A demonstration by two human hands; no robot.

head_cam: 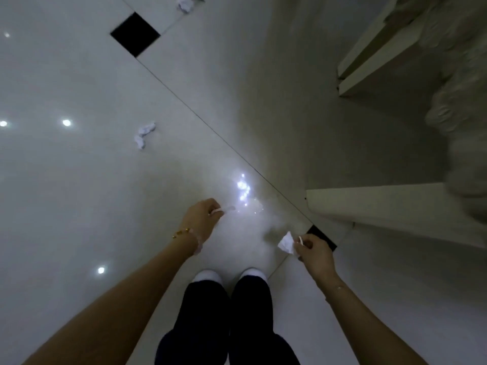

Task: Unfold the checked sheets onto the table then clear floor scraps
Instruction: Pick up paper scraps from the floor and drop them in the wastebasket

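Observation:
I look straight down at a glossy pale tiled floor (79, 180). My left hand (203, 216) pinches a thin whitish scrap (228, 208) that sticks out to the right of its fingers. My right hand (315, 252) is closed on a crumpled white paper scrap (286, 243), with another small bit between its fingertips. A crumpled white scrap (144, 133) lies on the floor to the upper left. Another crumpled scrap (185, 3) lies at the top edge. No checked sheets are visible.
My dark trouser legs (226, 325) and white shoes (207, 275) are at the bottom centre. A white furniture base (382, 209) stands at the right, with a white shelf edge (374, 56) above it and blurred white fabric (458, 114) at the far right. Black inset tiles (135, 34) mark the floor.

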